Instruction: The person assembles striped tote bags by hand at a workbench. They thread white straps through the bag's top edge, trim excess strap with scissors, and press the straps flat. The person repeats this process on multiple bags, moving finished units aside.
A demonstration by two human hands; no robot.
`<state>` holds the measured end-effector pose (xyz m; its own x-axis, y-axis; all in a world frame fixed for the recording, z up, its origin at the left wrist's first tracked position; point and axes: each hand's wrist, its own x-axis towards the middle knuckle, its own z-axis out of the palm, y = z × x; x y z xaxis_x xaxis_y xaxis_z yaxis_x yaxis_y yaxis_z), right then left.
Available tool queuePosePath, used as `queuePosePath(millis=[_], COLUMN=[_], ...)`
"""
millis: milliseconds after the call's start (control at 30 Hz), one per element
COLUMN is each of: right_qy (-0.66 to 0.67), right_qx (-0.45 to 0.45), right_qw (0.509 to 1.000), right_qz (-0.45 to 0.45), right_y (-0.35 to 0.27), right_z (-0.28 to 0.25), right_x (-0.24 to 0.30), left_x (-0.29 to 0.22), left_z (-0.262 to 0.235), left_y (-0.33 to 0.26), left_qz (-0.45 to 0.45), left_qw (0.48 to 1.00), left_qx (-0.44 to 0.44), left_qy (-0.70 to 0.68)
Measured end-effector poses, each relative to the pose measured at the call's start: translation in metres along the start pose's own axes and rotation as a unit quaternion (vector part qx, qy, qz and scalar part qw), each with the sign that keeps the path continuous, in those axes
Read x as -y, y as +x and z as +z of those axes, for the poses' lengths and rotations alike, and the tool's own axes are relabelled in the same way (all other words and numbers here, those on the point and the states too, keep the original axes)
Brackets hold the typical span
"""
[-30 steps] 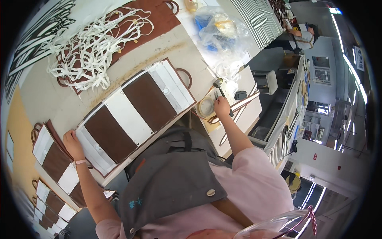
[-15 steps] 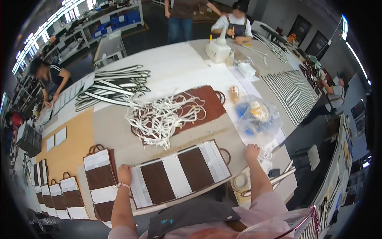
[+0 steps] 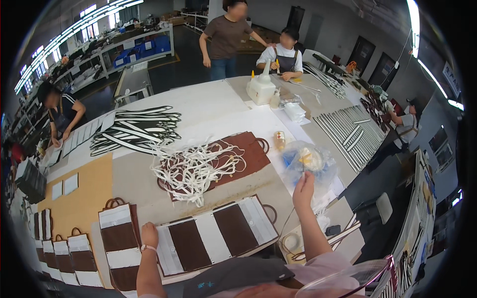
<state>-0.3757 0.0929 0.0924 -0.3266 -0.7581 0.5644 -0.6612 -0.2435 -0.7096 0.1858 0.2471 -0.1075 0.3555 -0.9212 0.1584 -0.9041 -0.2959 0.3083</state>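
A flat brown-and-white striped bag piece point(image 3: 217, 233) lies before me, a brown loop handle at its right end. My left hand point(image 3: 149, 234) is closed at its upper left corner, fingers curled on the edge. Raised above the table to the right, my right hand point(image 3: 303, 188) pinches a thin, dark, stick-like thing point(image 3: 303, 168) whose kind I cannot make out. Behind that hand sits a clear plastic bag point(image 3: 318, 166) with blue and yellowish contents. A tangle of white straps point(image 3: 191, 171) covers part of a reddish-brown bag piece point(image 3: 256, 156).
More striped bag pieces point(image 3: 119, 238) lie at the left. Dark and white strips point(image 3: 139, 126) are heaped farther back, beside a white glue container point(image 3: 261, 92). Rows of strips point(image 3: 350, 134) lie at the right. A tape roll point(image 3: 291, 242) sits by my right forearm. Co-workers surround the table.
My right hand has risen from the table's right side toward the plastic bag, a thin thing now showing in its fingers. My left hand stays at the bag piece. The view has tilted up.
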Motion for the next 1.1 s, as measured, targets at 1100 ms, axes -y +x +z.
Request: queuePosePath(millis=[1100], right_qy=[0.204], right_qx=[0.594], right_qw=[0.741], right_qz=[0.237], right_y=[-0.18], right_z=[0.083], right_x=[0.084], left_x=[0.003], left_z=[0.007], left_y=[0.002], left_qz=[-0.129], left_qw=[0.964], left_qx=[0.022], left_qy=[-0.233])
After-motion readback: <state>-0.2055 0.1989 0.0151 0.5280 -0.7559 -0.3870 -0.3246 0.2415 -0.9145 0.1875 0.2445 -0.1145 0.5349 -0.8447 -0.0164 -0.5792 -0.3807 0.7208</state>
